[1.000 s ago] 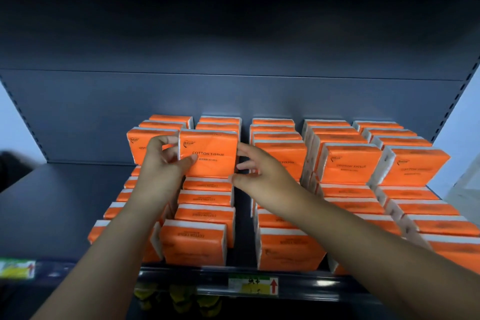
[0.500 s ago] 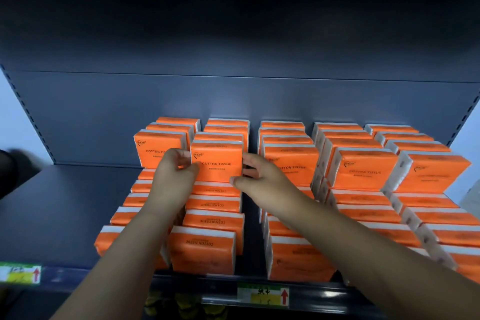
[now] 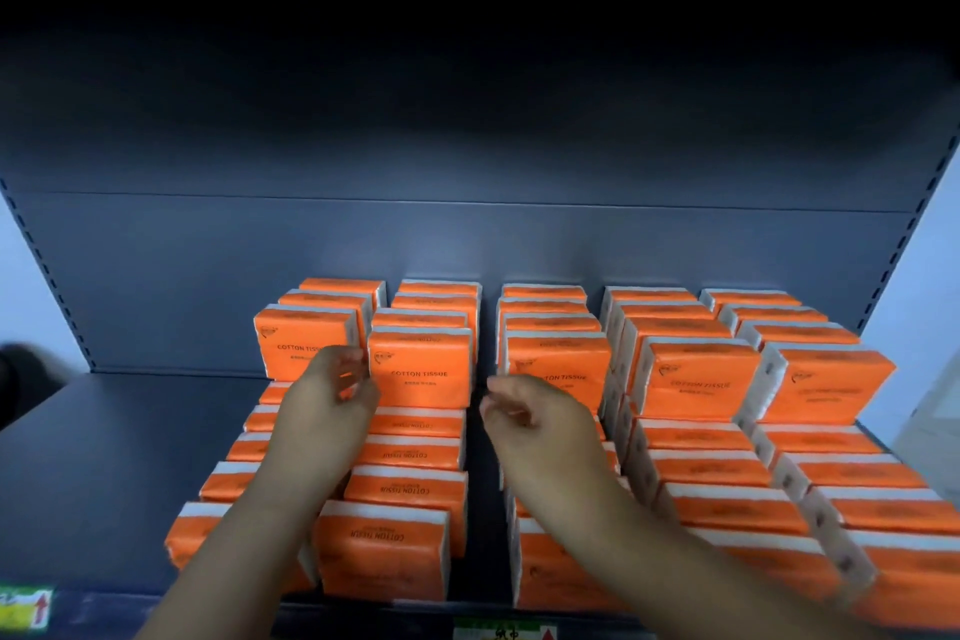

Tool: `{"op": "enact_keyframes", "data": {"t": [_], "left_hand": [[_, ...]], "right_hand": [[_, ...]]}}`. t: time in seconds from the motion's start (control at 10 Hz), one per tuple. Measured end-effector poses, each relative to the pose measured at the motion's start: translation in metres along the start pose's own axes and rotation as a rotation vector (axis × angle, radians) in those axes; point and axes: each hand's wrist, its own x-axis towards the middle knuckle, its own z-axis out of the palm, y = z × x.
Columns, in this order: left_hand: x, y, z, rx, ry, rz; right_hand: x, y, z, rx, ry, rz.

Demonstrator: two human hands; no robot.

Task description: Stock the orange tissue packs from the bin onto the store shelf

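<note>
Tissue packs (image 3: 418,367) fill five rows on the shelf (image 3: 104,457); left side bare. Left hand (image 3: 332,398) and right hand (image 3: 535,418) hang loosely curled, holding nothing.

Both hands (image 3: 332,405) off the pack (image 3: 420,369).

Pretty clearly a shop aisle: dark metal shelf (image 3: 130,457) with slotted uprights, price tags (image 3: 23,608) clipped on the front edge, and rows of identical orange tissue packs (image 3: 421,369).
</note>
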Motion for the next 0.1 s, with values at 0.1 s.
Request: {"op": "enact_keyframes", "data": {"t": [0.1], "left_hand": [[-0.029, 0.0138, -0.012, 0.024, 0.21, 0.059]], "right_hand": [[-0.0312, -0.0139, -0.0255, 0.134, 0.203, 0.046]]}}
